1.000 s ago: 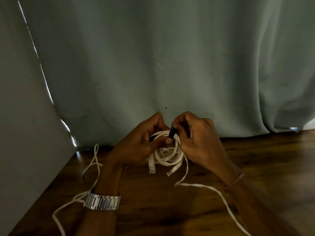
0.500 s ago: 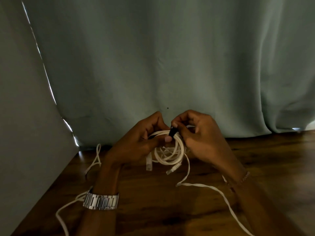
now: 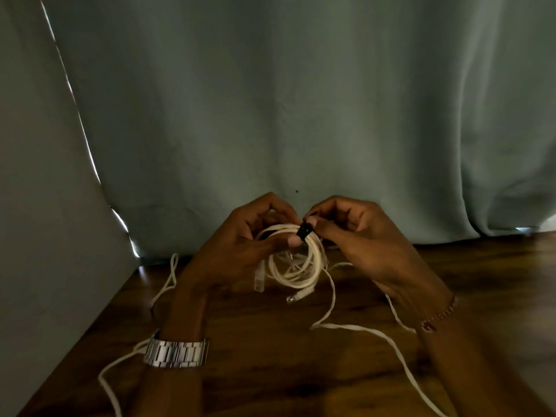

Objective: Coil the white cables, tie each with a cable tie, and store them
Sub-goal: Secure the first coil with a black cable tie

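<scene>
A coiled white cable hangs between my hands above the wooden table, two clear plugs dangling from its lower side. My left hand grips the coil on its left side, thumb pressed on the top strands. A black cable tie wraps the top of the coil, and my right hand pinches it with thumb and fingertips. A loose white cable trails from the coil area across the table to the lower right. Another loose white cable lies under my left forearm.
A grey-green curtain hangs right behind the table's far edge. A pale wall closes off the left side. I wear a metal watch on the left wrist and a thin bracelet on the right.
Both hands have held the coil in nearly the same spot. My right fingers have shifted a little on the black tie at the coil's top.
</scene>
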A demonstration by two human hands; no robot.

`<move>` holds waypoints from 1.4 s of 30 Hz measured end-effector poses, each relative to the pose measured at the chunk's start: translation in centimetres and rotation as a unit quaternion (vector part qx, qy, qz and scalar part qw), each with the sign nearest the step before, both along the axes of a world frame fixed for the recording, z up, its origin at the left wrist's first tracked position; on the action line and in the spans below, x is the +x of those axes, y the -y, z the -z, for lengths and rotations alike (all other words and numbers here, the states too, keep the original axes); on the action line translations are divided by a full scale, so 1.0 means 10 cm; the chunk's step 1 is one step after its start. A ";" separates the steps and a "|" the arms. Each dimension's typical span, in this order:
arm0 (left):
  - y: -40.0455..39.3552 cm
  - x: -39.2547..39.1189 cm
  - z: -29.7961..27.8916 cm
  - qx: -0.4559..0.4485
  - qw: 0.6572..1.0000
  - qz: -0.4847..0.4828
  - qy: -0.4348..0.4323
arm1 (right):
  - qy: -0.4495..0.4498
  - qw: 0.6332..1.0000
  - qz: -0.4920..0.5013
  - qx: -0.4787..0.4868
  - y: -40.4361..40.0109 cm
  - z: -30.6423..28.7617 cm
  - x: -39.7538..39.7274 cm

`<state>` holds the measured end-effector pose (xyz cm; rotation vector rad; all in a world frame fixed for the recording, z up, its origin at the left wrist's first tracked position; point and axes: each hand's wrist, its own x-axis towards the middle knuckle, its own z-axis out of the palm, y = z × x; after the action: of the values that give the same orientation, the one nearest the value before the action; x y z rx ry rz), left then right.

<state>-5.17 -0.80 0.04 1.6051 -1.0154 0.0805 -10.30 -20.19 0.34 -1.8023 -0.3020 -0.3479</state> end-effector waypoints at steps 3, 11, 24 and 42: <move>0.06 0.05 0.06 -0.019 0.999 -0.035 -0.038 | 0.050 0.997 0.050 -0.014 -0.04 0.02 0.02; 0.35 0.05 0.16 -0.039 0.990 -0.117 -0.065 | 0.086 0.984 0.147 -0.046 -0.02 0.09 0.10; 0.40 0.06 0.17 0.007 0.981 -0.190 0.036 | 0.043 0.992 0.116 0.024 -0.01 0.13 0.15; 0.92 -0.10 0.30 -0.203 0.913 -0.239 -0.261 | 0.092 0.956 0.249 0.128 -0.44 0.60 0.10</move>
<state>-6.16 -10.00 -3.00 1.3470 -0.1610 0.1716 -9.33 -15.79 -5.70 -1.5726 0.0765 -0.8746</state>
